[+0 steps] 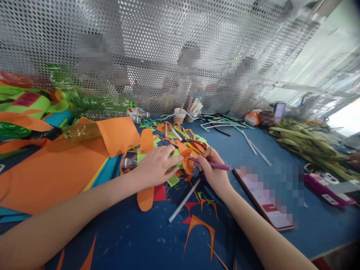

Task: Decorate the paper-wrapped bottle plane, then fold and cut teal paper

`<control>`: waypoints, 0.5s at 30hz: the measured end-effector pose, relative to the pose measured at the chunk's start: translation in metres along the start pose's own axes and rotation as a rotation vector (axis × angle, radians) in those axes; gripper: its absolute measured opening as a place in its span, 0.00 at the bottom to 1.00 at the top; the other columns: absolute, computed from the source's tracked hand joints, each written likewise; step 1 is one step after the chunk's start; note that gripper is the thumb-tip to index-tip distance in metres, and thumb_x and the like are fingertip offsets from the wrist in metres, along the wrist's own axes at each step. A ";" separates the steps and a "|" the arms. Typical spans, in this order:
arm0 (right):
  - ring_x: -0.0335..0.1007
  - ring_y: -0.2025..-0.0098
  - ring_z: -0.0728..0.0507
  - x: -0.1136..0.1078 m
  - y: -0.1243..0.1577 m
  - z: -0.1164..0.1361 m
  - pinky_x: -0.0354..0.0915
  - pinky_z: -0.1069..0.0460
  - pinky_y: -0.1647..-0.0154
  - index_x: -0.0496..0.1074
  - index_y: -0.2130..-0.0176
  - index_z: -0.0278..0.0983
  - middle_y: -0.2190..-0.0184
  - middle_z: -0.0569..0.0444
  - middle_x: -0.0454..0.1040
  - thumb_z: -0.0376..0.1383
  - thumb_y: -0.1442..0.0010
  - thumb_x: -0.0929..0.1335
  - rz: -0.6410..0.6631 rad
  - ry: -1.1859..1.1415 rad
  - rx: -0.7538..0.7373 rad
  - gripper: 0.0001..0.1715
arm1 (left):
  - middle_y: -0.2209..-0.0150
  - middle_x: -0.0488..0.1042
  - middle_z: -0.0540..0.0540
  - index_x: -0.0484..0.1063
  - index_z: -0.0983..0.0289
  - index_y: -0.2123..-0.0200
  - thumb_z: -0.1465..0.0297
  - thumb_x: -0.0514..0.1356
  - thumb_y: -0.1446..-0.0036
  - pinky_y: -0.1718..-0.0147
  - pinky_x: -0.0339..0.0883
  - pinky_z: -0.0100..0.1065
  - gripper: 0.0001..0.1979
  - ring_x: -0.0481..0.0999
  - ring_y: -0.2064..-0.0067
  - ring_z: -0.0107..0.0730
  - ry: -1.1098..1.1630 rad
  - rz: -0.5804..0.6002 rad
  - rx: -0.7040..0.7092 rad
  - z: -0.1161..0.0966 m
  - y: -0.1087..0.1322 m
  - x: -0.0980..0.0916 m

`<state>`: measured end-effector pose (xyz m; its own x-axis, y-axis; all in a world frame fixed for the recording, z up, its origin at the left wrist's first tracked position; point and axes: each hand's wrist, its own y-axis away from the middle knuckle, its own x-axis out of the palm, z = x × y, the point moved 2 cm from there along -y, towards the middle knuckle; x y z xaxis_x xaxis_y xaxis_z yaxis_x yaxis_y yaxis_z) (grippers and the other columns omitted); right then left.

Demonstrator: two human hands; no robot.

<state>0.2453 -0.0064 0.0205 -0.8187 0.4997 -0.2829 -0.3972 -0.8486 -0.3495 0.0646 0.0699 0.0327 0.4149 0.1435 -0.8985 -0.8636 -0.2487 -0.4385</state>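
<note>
Perforated metal sheet [157,37] runs across the back, bright light at far right. Blue desk [120,243], scuffed with pale marks, fills most of the view and is cluttered. Far left: heap of green plastic bottles [109,102] and cut paper, with a big orange paper sheet [50,176] over blue and yellow sheets. Center: left hand [157,167] lies palm down over a small bottle [131,162] on its side, neck pointing left, with a green wrap and an orange paper strip [146,140] crossing it; fingers a bit spread. Right hand [212,172] is just beside it, fingers pinching a purple pen [221,165], tip toward an orange paper piece by the left hand; can't tell if it touches. Offcuts [200,225] spread behind and in front of the hands, white stick [184,201] lying between the forearms. Back edge: paper cup [179,117] beside a cup of markers [195,107], then thin strips [222,123]. Right side: phone [264,202] face up, part pixelated, pink tool [323,189] past it, pile of husks [300,142] behind.
</note>
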 end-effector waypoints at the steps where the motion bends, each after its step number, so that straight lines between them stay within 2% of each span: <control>1: 0.55 0.81 0.51 0.000 0.000 -0.001 0.55 0.53 0.76 0.56 0.76 0.40 0.84 0.64 0.60 0.35 0.43 0.65 0.000 0.009 -0.001 0.13 | 0.60 0.64 0.58 0.67 0.61 0.53 0.65 0.52 0.38 0.64 0.65 0.38 0.12 0.66 0.61 0.38 -0.001 0.003 -0.001 0.000 0.000 0.000; 15: 0.55 0.79 0.50 0.000 0.001 0.000 0.55 0.53 0.74 0.56 0.77 0.40 0.83 0.63 0.59 0.35 0.43 0.65 -0.008 0.068 -0.011 0.14 | 0.60 0.64 0.58 0.67 0.60 0.53 0.65 0.52 0.37 0.64 0.65 0.39 0.12 0.66 0.60 0.38 -0.012 0.001 0.000 0.000 0.000 0.001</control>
<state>0.2448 -0.0073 0.0204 -0.7854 0.5175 -0.3398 -0.3988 -0.8427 -0.3615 0.0647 0.0703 0.0321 0.4103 0.1549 -0.8987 -0.8642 -0.2486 -0.4374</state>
